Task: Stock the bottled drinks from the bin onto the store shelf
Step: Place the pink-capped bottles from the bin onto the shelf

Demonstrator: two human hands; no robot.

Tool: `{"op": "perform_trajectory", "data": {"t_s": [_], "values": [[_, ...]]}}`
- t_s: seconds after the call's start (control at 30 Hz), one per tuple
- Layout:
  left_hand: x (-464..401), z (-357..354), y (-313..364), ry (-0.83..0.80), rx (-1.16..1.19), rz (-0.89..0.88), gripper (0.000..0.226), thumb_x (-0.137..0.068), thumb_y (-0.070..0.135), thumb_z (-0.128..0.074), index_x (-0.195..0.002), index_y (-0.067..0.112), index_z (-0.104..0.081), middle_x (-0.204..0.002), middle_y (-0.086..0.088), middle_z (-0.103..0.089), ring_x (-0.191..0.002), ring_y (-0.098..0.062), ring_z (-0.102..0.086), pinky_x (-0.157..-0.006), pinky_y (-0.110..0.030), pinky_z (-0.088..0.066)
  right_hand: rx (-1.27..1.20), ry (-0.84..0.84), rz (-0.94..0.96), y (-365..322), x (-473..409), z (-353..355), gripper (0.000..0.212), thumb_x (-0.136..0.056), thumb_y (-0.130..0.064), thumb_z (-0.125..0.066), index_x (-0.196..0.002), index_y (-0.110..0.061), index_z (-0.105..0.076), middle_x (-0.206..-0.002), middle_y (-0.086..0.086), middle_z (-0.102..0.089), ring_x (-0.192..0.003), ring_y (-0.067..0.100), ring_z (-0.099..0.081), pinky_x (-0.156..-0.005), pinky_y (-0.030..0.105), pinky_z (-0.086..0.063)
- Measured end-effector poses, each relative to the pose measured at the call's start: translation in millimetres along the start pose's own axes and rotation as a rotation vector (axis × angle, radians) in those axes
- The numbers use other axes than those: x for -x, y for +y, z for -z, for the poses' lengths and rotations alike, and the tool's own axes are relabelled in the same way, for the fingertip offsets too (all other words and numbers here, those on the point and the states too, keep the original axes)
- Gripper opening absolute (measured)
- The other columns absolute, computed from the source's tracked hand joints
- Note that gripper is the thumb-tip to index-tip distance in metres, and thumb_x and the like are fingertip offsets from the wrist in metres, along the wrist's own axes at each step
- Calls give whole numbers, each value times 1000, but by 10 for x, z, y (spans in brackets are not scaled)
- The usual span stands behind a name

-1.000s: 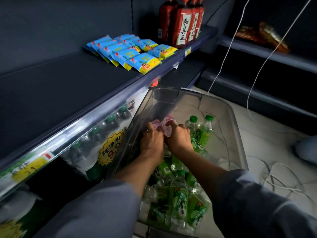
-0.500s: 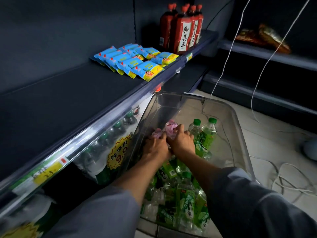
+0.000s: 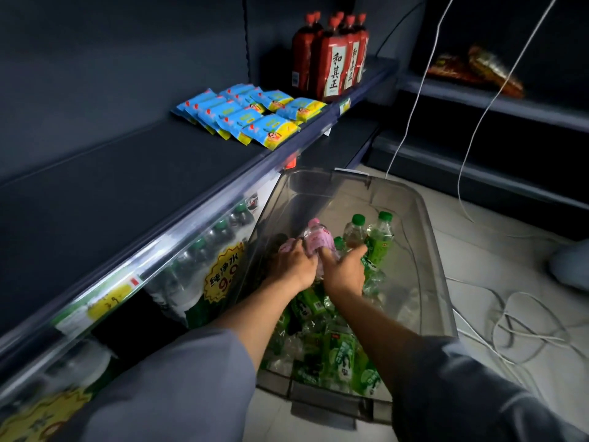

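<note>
Pink bottles coming up out of the bin

On the left, the dark store shelf has bare space beside the blue snack packets. The left hand curls round a pink-labelled bottle, and the right hand grips a second pink-capped bottle. Both sit higher than a second ago, lifted above the green tea bottles in the clear bin. Pickup looks done; shelving comes next.
</note>
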State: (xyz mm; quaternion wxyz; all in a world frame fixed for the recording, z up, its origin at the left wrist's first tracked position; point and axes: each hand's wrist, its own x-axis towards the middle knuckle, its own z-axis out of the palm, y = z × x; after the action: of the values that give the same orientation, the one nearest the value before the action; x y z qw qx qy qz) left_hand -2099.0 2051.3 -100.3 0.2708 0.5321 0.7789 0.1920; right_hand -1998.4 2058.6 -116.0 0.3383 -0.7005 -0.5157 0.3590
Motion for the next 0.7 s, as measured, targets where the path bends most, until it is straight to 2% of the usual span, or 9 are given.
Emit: {"op": "perform_trajectory", "data": {"t_s": [0.07,0.1,0.13,0.2,0.27,0.33,0.43,0.57,0.7], "values": [[131,123,28,-6,80,6,44,-102,37,-47,-142,19,-47,-151,-8,-45,-131,-31,-48,-106,-34,-39,-109,-16,-34,43,115,84,71,-91,-38,-72,-140,-11,-29,-134,24,-59,-117,41,-61,-96,43,-51],[208,186,30,-8,113,2,50,-101,39,-46,-149,25,-39,-155,-6,-41,-130,-32,-50,-107,-36,-41,-153,-35,-41,53,179,133,73,-89,-36,-75,-141,-14,-27,-133,23,-59,-112,40,-64,-95,48,-54],[280,244,23,-8,125,1,59,-98,44,-46,-154,35,-29,-158,-4,-38,-127,-34,-53,-106,-41,-45,-199,-61,-47,58,239,187,76,-88,-33,-76,-143,-18,-25,-131,22,-60,-104,37,-67,-90,52,-57],[285,274,-75,30,153,-68,72,-82,59,-39,-150,59,-13,-158,-1,-36,-116,-39,-59,-96,-52,-53,-286,-128,-26,35,356,315,86,-88,-22,-77,-151,-26,-18,-126,15,-61,-86,26,-70,-76,53,-62],[322,293,-144,142,103,-138,77,-73,62,-29,-146,67,-5,-157,-2,-36,-122,-39,-55,-96,-54,-52,-365,-193,15,-4,466,445,104,-87,-9,-76,-156,-39,-4,-125,12,-62,-82,22,-73,-69,48,-64],[714,541,-27,247,5,-177,79,-79,52,-33,-151,59,-2,-151,-8,-39,-123,-35,-49,-97,-47,-50,-404,-218,85,-83,587,556,121,-83,-1,-76,-152,-56,6,-131,11,-62,-93,26,-73,-73,53,-63],[1189,771,-27,425,-18,-240,86,-86,33,-56,-153,53,-6,-134,-13,-42,-113,-38,-49,-89,-47,-50,-383,-182,243,-296,825,697,135,-72,1,-80,-143,-72,9,-136,9,-60,-103,30,-71,-77,59,-61],[1591,1135,-91,664,-64,-363,94,-78,19,-68,-153,45,-18,-135,-16,-44,-110,-40,-51,-90,-49,-49,-338,-107,434,-674,1198,856,125,-65,-9,-81,-149,-64,-5,-137,1,-59,-105,25,-68,-78,53,-61],[2035,1625,-14,900,-75,-411,98,-74,12,-74,-153,35,-22,-136,-24,-45,-110,-43,-50,-93,-51,-49,-330,-83,589,-1104,1660,902,119,-68,-22,-83,-152,-57,-6,-146,0,-49,-122,24,-59,-96,49,-53]]}}
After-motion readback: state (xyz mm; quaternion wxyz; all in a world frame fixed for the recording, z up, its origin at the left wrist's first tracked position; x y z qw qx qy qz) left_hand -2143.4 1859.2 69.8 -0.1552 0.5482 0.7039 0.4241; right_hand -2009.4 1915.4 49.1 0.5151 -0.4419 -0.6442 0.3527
